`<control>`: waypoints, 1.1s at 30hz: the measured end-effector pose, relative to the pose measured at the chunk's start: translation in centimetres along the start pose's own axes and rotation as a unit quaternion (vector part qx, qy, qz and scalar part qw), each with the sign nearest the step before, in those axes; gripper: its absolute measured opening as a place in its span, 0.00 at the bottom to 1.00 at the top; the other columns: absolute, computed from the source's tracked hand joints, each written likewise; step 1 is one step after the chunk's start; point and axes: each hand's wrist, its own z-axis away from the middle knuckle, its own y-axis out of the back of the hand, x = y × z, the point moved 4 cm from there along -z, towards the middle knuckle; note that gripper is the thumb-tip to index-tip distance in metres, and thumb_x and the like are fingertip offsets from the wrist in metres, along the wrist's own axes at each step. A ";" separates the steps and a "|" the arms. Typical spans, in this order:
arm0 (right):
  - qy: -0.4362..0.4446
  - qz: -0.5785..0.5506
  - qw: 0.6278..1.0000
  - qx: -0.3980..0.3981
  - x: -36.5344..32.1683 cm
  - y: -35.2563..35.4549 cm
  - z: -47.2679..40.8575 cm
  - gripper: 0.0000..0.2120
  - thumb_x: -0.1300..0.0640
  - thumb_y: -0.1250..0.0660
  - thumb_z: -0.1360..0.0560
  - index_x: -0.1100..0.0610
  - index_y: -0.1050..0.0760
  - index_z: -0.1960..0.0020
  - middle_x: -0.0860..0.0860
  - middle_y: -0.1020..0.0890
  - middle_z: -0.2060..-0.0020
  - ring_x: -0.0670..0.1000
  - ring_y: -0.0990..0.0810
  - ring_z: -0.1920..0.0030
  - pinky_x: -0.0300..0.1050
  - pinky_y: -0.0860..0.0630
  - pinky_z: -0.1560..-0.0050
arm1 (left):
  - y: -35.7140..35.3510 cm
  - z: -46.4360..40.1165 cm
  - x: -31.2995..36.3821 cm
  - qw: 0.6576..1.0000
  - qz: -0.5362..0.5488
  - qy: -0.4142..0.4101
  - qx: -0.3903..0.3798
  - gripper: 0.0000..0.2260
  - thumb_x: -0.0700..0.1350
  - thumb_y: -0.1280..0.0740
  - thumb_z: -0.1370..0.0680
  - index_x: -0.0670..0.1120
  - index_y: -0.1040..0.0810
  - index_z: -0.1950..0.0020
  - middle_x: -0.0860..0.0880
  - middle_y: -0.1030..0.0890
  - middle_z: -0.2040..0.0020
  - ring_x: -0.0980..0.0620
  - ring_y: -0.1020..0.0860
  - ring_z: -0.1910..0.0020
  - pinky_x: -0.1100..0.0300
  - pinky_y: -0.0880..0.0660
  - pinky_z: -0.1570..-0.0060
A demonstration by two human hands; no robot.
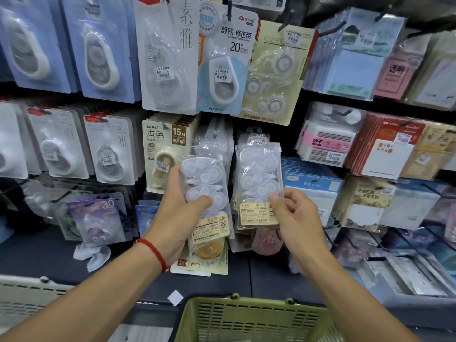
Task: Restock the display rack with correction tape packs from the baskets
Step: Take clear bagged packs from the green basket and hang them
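My left hand (176, 213) grips a clear bag of white correction tapes (206, 183) with a yellow label at its bottom, held up in front of the display rack. My right hand (294, 215) pinches the lower right corner of a second, matching correction tape pack (257, 176), which hangs upright among others on the rack's middle row. The two packs sit side by side, a small gap apart. A green plastic basket (249, 319) stands below my arms at the bottom edge; its contents are hidden.
The display rack (261, 272) carries rows of carded correction tapes on hooks (172, 53) above and to the left. Sticky-note packs (350, 70) fill the right side. A grey basket rim (27, 290) shows at lower left. Loose packs (95, 255) lie on the dark shelf.
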 end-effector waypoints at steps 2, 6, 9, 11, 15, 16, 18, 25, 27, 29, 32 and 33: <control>-0.015 -0.029 0.999 0.004 0.0 0.0 0.1 0.06 0.53 0.34 0.16 0.54 0.22 0.47 0.51 0.11 0.57 0.54 0.12 0.56 0.49 0.16 0.61 | 0.1 0.0 0.1 1.000 -0.006 -0.007 0.006 0.28 0.28 0.32 0.22 0.60 0.28 0.34 0.50 0.15 0.39 0.48 0.15 0.41 0.43 0.19 0.38; -0.009 -0.046 0.999 0.000 -0.1 0.0 0.3 0.06 0.53 0.34 0.16 0.55 0.22 0.47 0.53 0.11 0.57 0.54 0.11 0.58 0.44 0.17 0.65 | 0.2 -0.1 0.3 1.000 -0.017 -0.017 0.020 0.29 0.28 0.32 0.22 0.63 0.28 0.38 0.52 0.15 0.39 0.50 0.15 0.42 0.45 0.19 0.38; 0.000 -0.050 0.999 -0.003 -0.3 0.0 0.5 0.06 0.53 0.33 0.16 0.55 0.22 0.48 0.52 0.11 0.57 0.53 0.11 0.59 0.40 0.19 0.67 | 0.2 -0.1 0.4 0.999 -0.025 -0.018 0.026 0.30 0.29 0.30 0.22 0.61 0.29 0.32 0.55 0.16 0.40 0.52 0.15 0.41 0.46 0.19 0.37; 0.000 -0.037 0.999 0.001 -0.3 0.1 0.3 0.07 0.51 0.33 0.16 0.55 0.21 0.47 0.52 0.11 0.57 0.54 0.12 0.58 0.45 0.17 0.63 | 0.3 -0.1 0.4 0.999 -0.026 -0.018 0.028 0.31 0.29 0.29 0.22 0.58 0.30 0.28 0.53 0.16 0.38 0.51 0.16 0.40 0.45 0.19 0.37; 0.001 0.221 0.975 0.021 0.2 0.8 -0.1 0.22 0.41 0.33 0.19 0.53 0.27 0.31 0.46 0.19 0.39 0.51 0.19 0.43 0.54 0.22 0.40 | 0.3 0.0 0.3 0.998 -0.041 -0.024 0.028 0.31 0.31 0.27 0.22 0.61 0.31 0.30 0.54 0.14 0.42 0.57 0.15 0.45 0.57 0.18 0.45; 0.015 0.277 0.960 0.021 0.2 0.8 0.1 0.26 0.40 0.33 0.20 0.51 0.30 0.27 0.46 0.24 0.35 0.50 0.23 0.38 0.55 0.24 0.36 | 0.2 0.1 0.2 0.999 -0.046 -0.024 0.016 0.30 0.32 0.27 0.22 0.63 0.31 0.33 0.54 0.12 0.45 0.58 0.14 0.47 0.61 0.18 0.49; 0.046 0.279 0.959 0.001 -0.1 0.2 0.6 0.27 0.40 0.33 0.20 0.48 0.33 0.25 0.44 0.27 0.32 0.49 0.27 0.32 0.54 0.25 0.33 | -0.3 0.4 0.1 0.998 -0.056 -0.019 -0.014 0.28 0.33 0.27 0.21 0.65 0.31 0.37 0.54 0.11 0.49 0.56 0.14 0.49 0.62 0.17 0.52; 0.080 0.118 0.984 -0.108 -0.6 -2.4 2.0 0.06 0.44 0.30 0.19 0.44 0.20 0.45 0.43 0.15 0.49 0.40 0.17 0.49 0.39 0.22 0.50 | -2.2 1.3 0.1 0.993 -0.053 -0.016 -0.102 0.24 0.34 0.27 0.21 0.54 0.30 0.32 0.46 0.12 0.46 0.44 0.14 0.43 0.47 0.16 0.42; 0.080 0.080 0.989 -0.097 -0.6 -2.4 2.0 0.03 0.49 0.28 0.20 0.47 0.20 0.47 0.46 0.13 0.53 0.46 0.14 0.51 0.47 0.17 0.48 | -2.2 1.3 0.3 0.993 -0.051 -0.015 -0.102 0.24 0.34 0.27 0.21 0.56 0.28 0.31 0.46 0.12 0.45 0.46 0.14 0.44 0.53 0.16 0.44; 0.071 0.045 0.994 -0.065 -0.5 -2.0 1.7 0.03 0.52 0.28 0.19 0.49 0.20 0.47 0.49 0.13 0.53 0.51 0.14 0.51 0.56 0.16 0.46 | -2.1 1.2 0.4 0.995 -0.047 -0.010 -0.090 0.26 0.35 0.26 0.22 0.58 0.27 0.30 0.45 0.13 0.44 0.46 0.14 0.44 0.55 0.16 0.44; 0.059 -0.012 0.998 -0.017 -0.5 -1.2 0.8 0.03 0.53 0.30 0.18 0.52 0.21 0.45 0.50 0.13 0.52 0.52 0.13 0.51 0.55 0.15 0.48 | -2.0 1.1 0.5 0.993 -0.055 -0.005 -0.107 0.31 0.32 0.27 0.22 0.56 0.29 0.25 0.44 0.15 0.41 0.45 0.15 0.43 0.51 0.17 0.42; 0.052 -0.029 0.998 -0.004 -0.6 -0.9 0.4 0.04 0.53 0.30 0.18 0.53 0.21 0.45 0.50 0.13 0.52 0.51 0.12 0.50 0.52 0.14 0.50 | -2.0 1.1 0.5 0.992 -0.060 -0.005 -0.115 0.32 0.30 0.27 0.22 0.55 0.29 0.24 0.45 0.15 0.41 0.46 0.15 0.43 0.51 0.17 0.42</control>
